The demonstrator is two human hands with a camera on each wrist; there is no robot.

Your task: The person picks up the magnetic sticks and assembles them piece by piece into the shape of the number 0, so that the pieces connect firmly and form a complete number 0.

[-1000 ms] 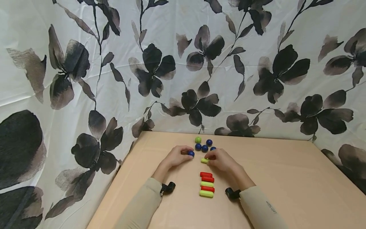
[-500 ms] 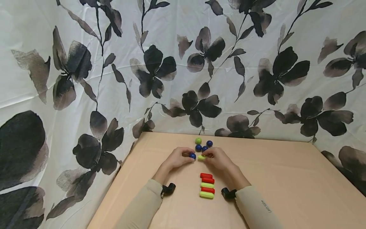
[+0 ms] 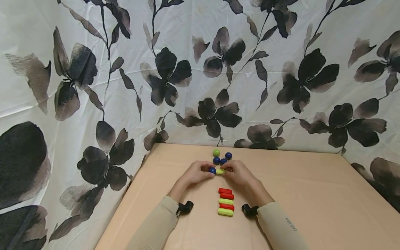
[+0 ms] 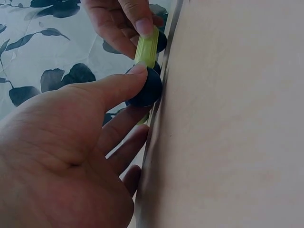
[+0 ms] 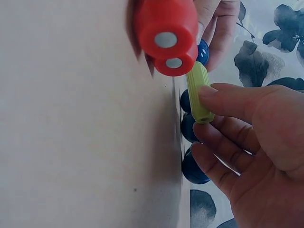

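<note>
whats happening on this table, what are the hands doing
A person's left hand pinches a blue ball while the right hand holds a lime-green rod end-on against it. Beyond them sit a green ball and more blue balls. A row of red and green rods lies nearer the person.

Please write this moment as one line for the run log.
left hand: pinches blue ball | right hand: pinches green rod | ball and rod: close together | spare rods: on table

place: staged tabletop set | cues: floral sheet backdrop (image 3: 200, 69), bare beige table (image 3: 312, 208)
</note>
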